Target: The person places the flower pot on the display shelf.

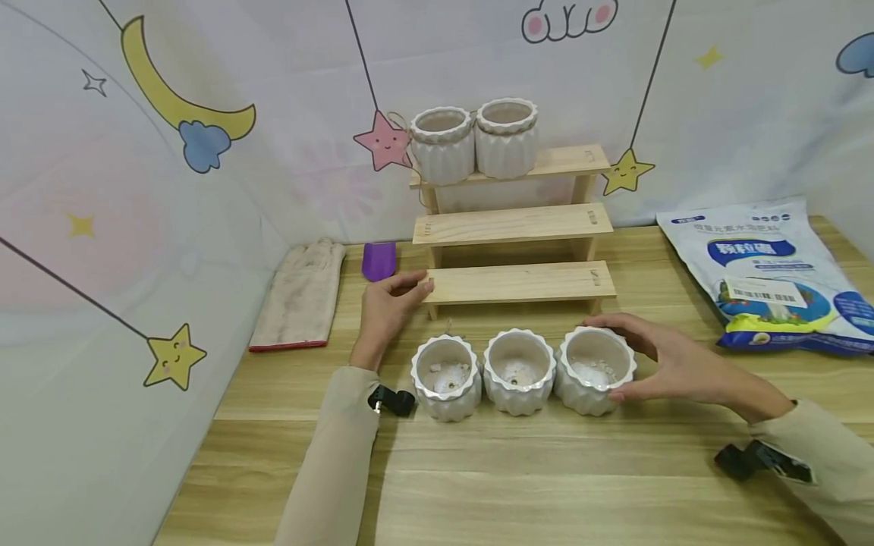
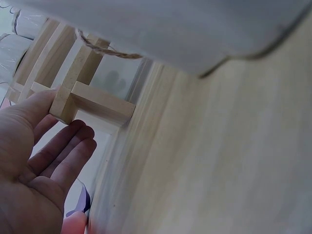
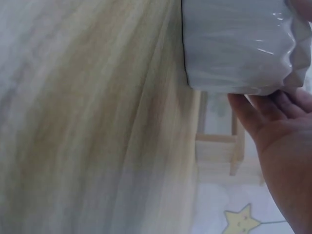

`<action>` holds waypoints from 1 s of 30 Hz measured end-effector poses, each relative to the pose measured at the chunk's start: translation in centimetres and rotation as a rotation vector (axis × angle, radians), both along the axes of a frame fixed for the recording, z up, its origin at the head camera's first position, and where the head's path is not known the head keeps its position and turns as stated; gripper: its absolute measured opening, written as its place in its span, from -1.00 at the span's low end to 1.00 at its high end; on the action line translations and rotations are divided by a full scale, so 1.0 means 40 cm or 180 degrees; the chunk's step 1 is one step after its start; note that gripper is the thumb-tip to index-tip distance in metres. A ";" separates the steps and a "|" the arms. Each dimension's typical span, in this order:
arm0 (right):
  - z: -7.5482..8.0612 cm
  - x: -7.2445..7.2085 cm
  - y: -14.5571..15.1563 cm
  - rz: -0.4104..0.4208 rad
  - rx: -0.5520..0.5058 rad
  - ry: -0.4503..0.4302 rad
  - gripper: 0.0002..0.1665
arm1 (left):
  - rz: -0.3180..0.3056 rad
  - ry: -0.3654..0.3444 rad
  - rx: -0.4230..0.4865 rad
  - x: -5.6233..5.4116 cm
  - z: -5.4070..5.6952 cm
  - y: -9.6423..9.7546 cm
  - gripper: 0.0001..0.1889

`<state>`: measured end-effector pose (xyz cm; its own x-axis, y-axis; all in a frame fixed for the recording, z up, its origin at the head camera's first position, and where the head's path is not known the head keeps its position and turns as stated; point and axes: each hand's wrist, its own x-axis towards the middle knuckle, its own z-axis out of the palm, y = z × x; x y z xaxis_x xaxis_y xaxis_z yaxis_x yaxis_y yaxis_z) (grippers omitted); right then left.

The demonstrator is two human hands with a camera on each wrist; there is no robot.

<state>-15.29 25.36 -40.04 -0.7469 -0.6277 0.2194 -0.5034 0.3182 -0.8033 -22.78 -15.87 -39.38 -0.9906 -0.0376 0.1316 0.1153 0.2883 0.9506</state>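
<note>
My left hand (image 1: 390, 307) pinches the left end of the lowest step of a three-tier wooden plant stand (image 1: 519, 283); the left wrist view shows thumb and fingers at the board's end (image 2: 62, 105). My right hand (image 1: 672, 364) grips the rightmost of three white ceramic pots in a row, its thumb at the near side and fingers round the back. This pot (image 1: 572, 383) stands upright on the table with whitish bits inside. The middle pot (image 1: 519, 402) and left pot (image 1: 447, 408) hold similar bits. From the right wrist, the gripped pot (image 3: 234, 48) shows its smooth side.
Two more white pots, one (image 1: 444, 155) with twine and another (image 1: 507, 148), stand on the top tier. A work glove (image 1: 300, 296) and a purple scoop (image 1: 378, 262) lie to the left. A printed bag (image 1: 771, 265) lies at the right. Patterned cloth (image 1: 287, 91) hangs behind.
</note>
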 end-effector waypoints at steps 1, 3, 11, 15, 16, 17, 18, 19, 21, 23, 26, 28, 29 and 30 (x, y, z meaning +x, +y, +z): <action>-0.001 0.000 -0.001 0.0005 -0.0019 0.0010 0.07 | -0.0001 0.0003 -0.0002 0.007 0.009 0.002 -0.69; -0.002 0.000 -0.003 -0.0001 -0.0054 0.0039 0.07 | -0.0002 0.0013 0.0003 0.012 0.015 0.004 -0.68; -0.005 0.000 -0.008 -0.0089 -0.0122 0.0097 0.06 | -0.0002 0.0001 -0.0010 0.004 0.006 0.001 -0.69; -0.003 0.000 -0.009 -0.0087 -0.0106 0.0125 0.08 | 0.0016 0.0000 0.0015 -0.027 -0.038 -0.011 -0.69; -0.002 0.001 -0.008 -0.0083 -0.0105 0.0127 0.08 | 0.0018 0.0005 0.0021 -0.033 -0.047 -0.012 -0.68; -0.001 0.001 -0.008 -0.0084 -0.0103 0.0127 0.08 | 0.0019 0.0019 0.0029 -0.037 -0.055 -0.014 -0.68; 0.000 0.002 -0.007 -0.0075 -0.0105 0.0119 0.08 | 0.0019 0.0036 0.0036 -0.040 -0.060 -0.016 -0.68; 0.001 0.002 -0.007 -0.0086 -0.0101 0.0108 0.08 | 0.0021 0.0050 0.0040 -0.042 -0.063 -0.017 -0.68; 0.002 0.002 -0.007 -0.0085 -0.0090 0.0099 0.08 | 0.0020 0.0080 0.0046 -0.043 -0.066 -0.017 -0.68; 0.003 0.002 -0.006 -0.0076 -0.0089 0.0083 0.09 | 0.0022 0.0107 0.0041 -0.043 -0.068 -0.019 -0.68; 0.002 0.001 -0.004 -0.0002 -0.0131 0.0036 0.10 | 0.0028 0.0139 0.0023 -0.041 -0.067 -0.019 -0.69; 0.000 0.000 -0.003 0.0061 -0.0167 -0.0003 0.11 | 0.0034 0.0153 0.0005 -0.040 -0.067 -0.019 -0.70; -0.001 0.000 -0.002 0.0087 -0.0181 -0.0023 0.12 | 0.0037 0.0157 0.0000 -0.040 -0.068 -0.019 -0.70; -0.001 0.000 -0.002 0.0107 -0.0185 -0.0038 0.12 | 0.0041 0.0159 -0.0007 -0.040 -0.068 -0.019 -0.70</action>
<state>-15.29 25.29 -40.10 -0.7283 -0.6390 0.2473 -0.5033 0.2539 -0.8260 -24.40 -16.62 -42.10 -0.9822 -0.0501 0.1811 0.1590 0.2921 0.9431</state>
